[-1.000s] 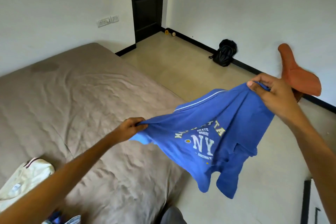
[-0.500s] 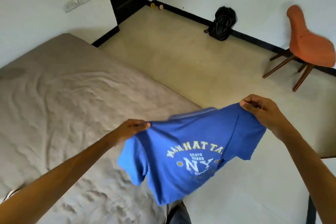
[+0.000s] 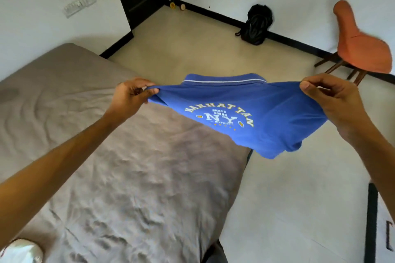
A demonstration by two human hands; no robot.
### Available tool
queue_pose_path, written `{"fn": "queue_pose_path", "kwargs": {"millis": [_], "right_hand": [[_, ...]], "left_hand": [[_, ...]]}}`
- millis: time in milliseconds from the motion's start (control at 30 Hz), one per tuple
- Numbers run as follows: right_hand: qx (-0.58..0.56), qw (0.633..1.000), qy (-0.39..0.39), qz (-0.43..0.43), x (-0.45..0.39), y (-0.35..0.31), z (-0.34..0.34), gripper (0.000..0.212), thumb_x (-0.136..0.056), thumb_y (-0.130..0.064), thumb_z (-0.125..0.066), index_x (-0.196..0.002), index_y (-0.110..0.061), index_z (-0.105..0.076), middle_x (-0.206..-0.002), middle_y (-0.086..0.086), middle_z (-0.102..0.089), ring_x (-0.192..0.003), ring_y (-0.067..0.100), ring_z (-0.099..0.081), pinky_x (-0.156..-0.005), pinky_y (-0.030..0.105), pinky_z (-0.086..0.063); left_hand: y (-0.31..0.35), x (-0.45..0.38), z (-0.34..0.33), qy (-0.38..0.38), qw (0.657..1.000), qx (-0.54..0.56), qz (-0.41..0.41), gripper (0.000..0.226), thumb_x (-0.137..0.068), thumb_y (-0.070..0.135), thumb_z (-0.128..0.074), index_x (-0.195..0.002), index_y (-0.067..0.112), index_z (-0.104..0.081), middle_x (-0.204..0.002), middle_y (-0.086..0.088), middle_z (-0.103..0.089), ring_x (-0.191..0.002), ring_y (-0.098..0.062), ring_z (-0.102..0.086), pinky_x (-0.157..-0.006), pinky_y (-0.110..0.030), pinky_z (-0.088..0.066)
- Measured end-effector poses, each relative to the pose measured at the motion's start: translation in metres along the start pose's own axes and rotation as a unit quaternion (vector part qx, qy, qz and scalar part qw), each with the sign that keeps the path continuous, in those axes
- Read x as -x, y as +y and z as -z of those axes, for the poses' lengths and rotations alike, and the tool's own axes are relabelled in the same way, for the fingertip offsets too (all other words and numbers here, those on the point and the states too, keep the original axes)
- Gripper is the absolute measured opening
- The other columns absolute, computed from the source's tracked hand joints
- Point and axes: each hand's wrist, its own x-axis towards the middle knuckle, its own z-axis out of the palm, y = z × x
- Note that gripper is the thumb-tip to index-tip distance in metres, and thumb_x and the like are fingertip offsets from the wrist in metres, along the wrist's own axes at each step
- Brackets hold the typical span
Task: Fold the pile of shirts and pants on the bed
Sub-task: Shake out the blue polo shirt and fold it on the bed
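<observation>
Item: blue shirt (image 3: pixel 245 117), printed side up, stretched in the air beyond the bed (image 3: pixel 132 166) corner; left hand (image 3: pixel 130 98) and right hand (image 3: pixel 329 98) each pinch a shoulder. Likely risk: lower half hangs bunched, so laying it down now could trap creases.

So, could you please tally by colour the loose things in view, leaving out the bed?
Blue: 1, the polo shirt
Black: 1, the backpack
Orange: 1, the chair
White: 1, the garment at the bed's near corner
Total: 4
</observation>
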Motion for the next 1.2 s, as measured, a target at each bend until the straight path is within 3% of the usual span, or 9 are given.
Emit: {"fn": "queue_pose_path", "kwargs": {"millis": [67, 233, 500, 567, 700, 867, 1000, 1100, 1200], "right_hand": [[0.003, 1.0, -0.015, 0.019, 0.036, -0.018, -0.012, 0.005, -0.097, -0.022, -0.069, -0.097, -0.022, -0.074, -0.091, -0.007, -0.074, -0.088, 0.008, -0.067, -0.08, 0.017, -0.054], [0.007, 0.998, -0.059, 0.031, 0.15, -0.017, -0.084, 0.003, -0.093, -0.013, -0.072, -0.091, -0.013, -0.074, -0.086, 0.013, -0.069, -0.076, 0.019, -0.056, -0.073, 0.025, -0.044], [0.123, 0.97, -0.198, 0.072, 0.376, 0.163, -0.314, 0.009, -0.098, -0.017, -0.072, -0.097, -0.026, -0.074, -0.084, -0.031, -0.058, -0.074, -0.007, -0.055, -0.073, 0.013, -0.042], [0.162, 0.957, -0.232, 0.06, 0.448, 0.237, -0.382, 0.007, -0.101, -0.03, -0.065, -0.103, -0.034, -0.07, -0.093, -0.028, -0.06, -0.084, 0.003, -0.058, -0.079, 0.023, -0.05], [0.21, 0.907, -0.359, 0.069, 0.578, 0.327, -0.483, 0.013, -0.088, -0.029, -0.058, -0.094, -0.037, -0.067, -0.086, -0.015, -0.058, -0.075, 0.008, -0.064, -0.066, 0.026, -0.058], [0.215, 0.831, -0.5, -0.115, 0.617, 0.317, -0.49, 0.025, -0.093, -0.03, -0.051, -0.115, -0.032, -0.062, -0.094, -0.003, -0.071, -0.085, 0.013, -0.065, -0.08, 0.032, -0.052], [0.193, 0.841, -0.474, -0.175, 0.592, 0.32, -0.44, 0.023, -0.089, -0.025, -0.064, -0.108, -0.039, -0.064, -0.081, -0.023, -0.07, -0.077, -0.002, -0.067, -0.075, 0.022, -0.053], [0.254, 0.855, -0.401, -0.208, 0.564, 0.345, -0.394, 0.035, -0.084, -0.028, -0.067, -0.104, -0.055, -0.059, -0.085, -0.014, -0.069, -0.078, -0.001, -0.067, -0.078, 0.026, -0.053], [0.307, 0.865, -0.323, -0.23, 0.541, 0.368, -0.366, 0.049, -0.087, -0.022, -0.074, -0.133, -0.028, -0.057, -0.119, 0.002, -0.065, -0.108, 0.024, -0.068, -0.09, 0.036, -0.054]], "left_hand": [[-0.002, 0.022, 0.021, 0.007, 0.998, 0.061, 0.012, 0.016, -0.092, 0.001, -0.074, -0.102, 0.014, -0.077, -0.097, -0.019, -0.075, -0.068, -0.003, -0.072, -0.066, -0.019, -0.058], [-0.04, 0.123, 0.069, 0.011, 0.997, 0.056, 0.055, 0.018, -0.087, 0.002, -0.079, -0.104, 0.009, -0.076, -0.093, 0.025, -0.077, -0.09, 0.009, -0.07, -0.09, -0.011, -0.051], [-0.262, 0.351, 0.063, -0.032, 0.987, -0.107, 0.111, 0.027, -0.075, -0.007, -0.087, -0.094, 0.011, -0.081, -0.104, -0.005, -0.077, -0.097, 0.025, -0.06, -0.092, -0.001, -0.042], [-0.336, 0.418, 0.043, -0.056, 0.976, -0.127, 0.17, 0.033, -0.074, -0.008, -0.088, -0.091, 0.019, -0.08, -0.106, -0.008, -0.078, -0.098, 0.013, -0.066, -0.093, -0.004, -0.044], [-0.417, 0.547, 0.0, -0.072, 0.939, -0.177, 0.287, 0.021, -0.08, 0.002, -0.088, -0.092, 0.018, -0.081, -0.121, -0.017, -0.073, -0.11, -0.036, -0.071, -0.097, -0.041, -0.047], [-0.383, 0.642, -0.038, -0.029, 0.937, -0.127, 0.323, 0.01, -0.088, 0.007, -0.081, -0.095, 0.015, -0.081, -0.102, -0.01, -0.077, -0.094, -0.029, -0.072, -0.087, -0.039, -0.051], [-0.328, 0.685, -0.07, -0.066, 0.921, 0.01, 0.383, 0.015, -0.086, 0.013, -0.078, -0.089, 0.028, -0.075, -0.085, 0.009, -0.079, -0.077, -0.003, -0.073, -0.075, -0.016, -0.054], [-0.294, 0.702, -0.114, -0.1, 0.852, 0.103, 0.504, 0.013, -0.089, 0.017, -0.083, -0.088, 0.024, -0.073, -0.082, 0.005, -0.079, -0.06, -0.003, -0.071, -0.063, -0.019, -0.053], [-0.259, 0.705, -0.167, -0.084, 0.746, 0.233, 0.618, 0.007, -0.1, 0.015, -0.07, -0.095, 0.011, -0.068, -0.08, -0.008, -0.074, -0.049, -0.007, -0.062, -0.049, -0.015, -0.043]]}}
